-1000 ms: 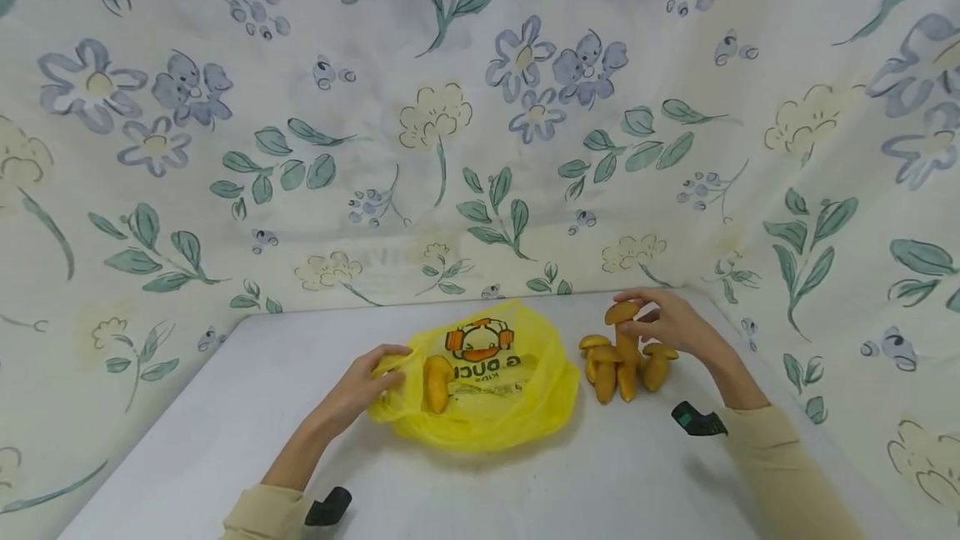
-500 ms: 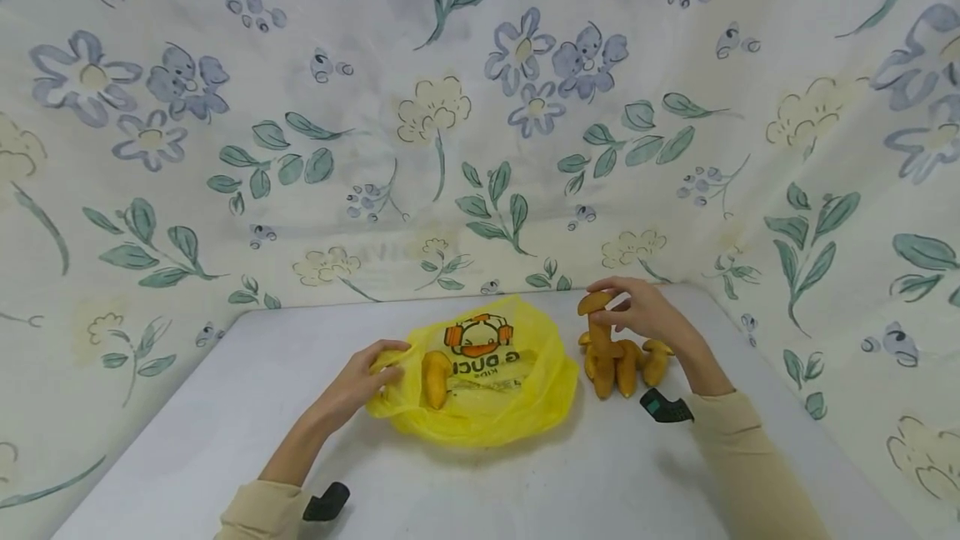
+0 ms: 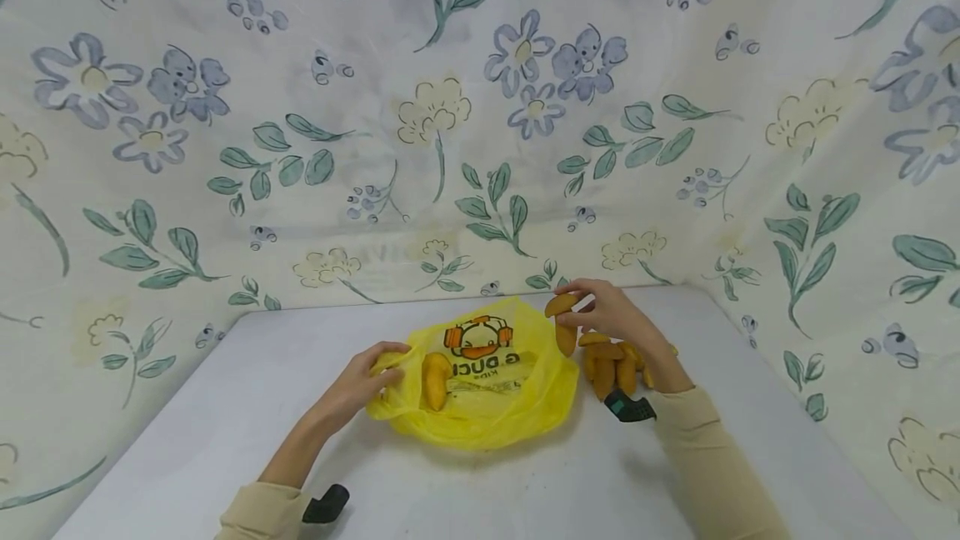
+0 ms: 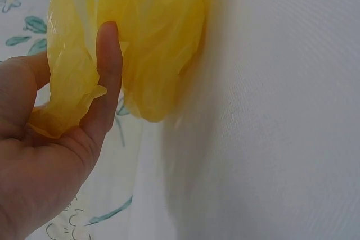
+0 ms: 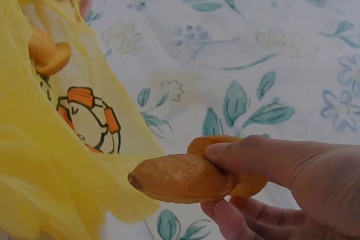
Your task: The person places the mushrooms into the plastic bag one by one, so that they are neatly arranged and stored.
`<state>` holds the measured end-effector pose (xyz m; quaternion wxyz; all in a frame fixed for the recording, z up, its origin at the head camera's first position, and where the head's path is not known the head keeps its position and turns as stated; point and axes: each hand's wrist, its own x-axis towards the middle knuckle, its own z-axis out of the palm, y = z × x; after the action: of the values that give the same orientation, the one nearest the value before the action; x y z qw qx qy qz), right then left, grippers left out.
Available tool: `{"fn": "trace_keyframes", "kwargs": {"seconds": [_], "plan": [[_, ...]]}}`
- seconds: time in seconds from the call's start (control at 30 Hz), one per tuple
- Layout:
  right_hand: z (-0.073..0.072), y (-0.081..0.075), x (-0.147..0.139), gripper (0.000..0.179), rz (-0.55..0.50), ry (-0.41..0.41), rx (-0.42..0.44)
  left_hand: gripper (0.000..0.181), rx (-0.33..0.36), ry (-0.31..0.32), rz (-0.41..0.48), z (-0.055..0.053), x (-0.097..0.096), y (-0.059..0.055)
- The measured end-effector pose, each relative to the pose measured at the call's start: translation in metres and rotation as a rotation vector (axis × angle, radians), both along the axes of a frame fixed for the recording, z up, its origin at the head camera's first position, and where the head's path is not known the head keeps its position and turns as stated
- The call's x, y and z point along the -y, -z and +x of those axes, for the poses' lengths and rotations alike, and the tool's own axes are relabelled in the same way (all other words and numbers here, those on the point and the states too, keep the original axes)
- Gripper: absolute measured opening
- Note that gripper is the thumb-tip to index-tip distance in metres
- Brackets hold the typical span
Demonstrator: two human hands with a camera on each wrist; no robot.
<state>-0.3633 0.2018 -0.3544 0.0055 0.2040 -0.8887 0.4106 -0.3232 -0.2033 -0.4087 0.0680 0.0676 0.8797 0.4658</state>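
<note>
My right hand point(image 3: 606, 313) pinches a brown mushroom point(image 3: 566, 336) by its cap, held upright above the bag's right edge. In the right wrist view the thumb presses this mushroom point(image 5: 180, 178) from above, with its stem pointing at the bag. A yellow plastic bag point(image 3: 487, 432) with a printed duck lies with its mouth spread. My left hand point(image 3: 360, 382) holds the bag's left rim between thumb and fingers, as the left wrist view shows with the bag film point(image 4: 73, 82). Inside the bag, near that hand, lies another mushroom point(image 3: 435, 382).
Several more mushrooms point(image 3: 603, 369) stand clustered on the white table point(image 3: 480, 498) to the right of the bag, partly behind my right wrist. A floral cloth point(image 3: 450, 148) hangs behind the table and along its sides.
My right hand has carried its mushroom leftward from above the cluster to the bag's right edge. The left hand has stayed on the bag's rim.
</note>
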Motion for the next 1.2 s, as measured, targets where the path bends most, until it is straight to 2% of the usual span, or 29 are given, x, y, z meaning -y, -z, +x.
{"fn": "trace_keyframes", "kwargs": {"seconds": [0.33,0.6,0.9,1.2], "plan": [[-0.005,0.003,0.028,0.043,-0.013,-0.041,0.011,0.042,-0.004,0.005,-0.013,0.001,-0.001,-0.001],[-0.007,0.005,0.055,0.045,-0.019,-0.112,0.006,0.043,-0.003,0.007,-0.008,0.002,-0.002,-0.001],[-0.009,0.012,0.081,0.044,-0.025,-0.112,0.058,0.042,-0.007,0.012,-0.004,0.002,-0.002,-0.002],[-0.011,0.021,0.107,0.039,-0.025,-0.153,0.123,0.043,-0.013,0.020,0.013,0.002,-0.001,-0.003]]}}
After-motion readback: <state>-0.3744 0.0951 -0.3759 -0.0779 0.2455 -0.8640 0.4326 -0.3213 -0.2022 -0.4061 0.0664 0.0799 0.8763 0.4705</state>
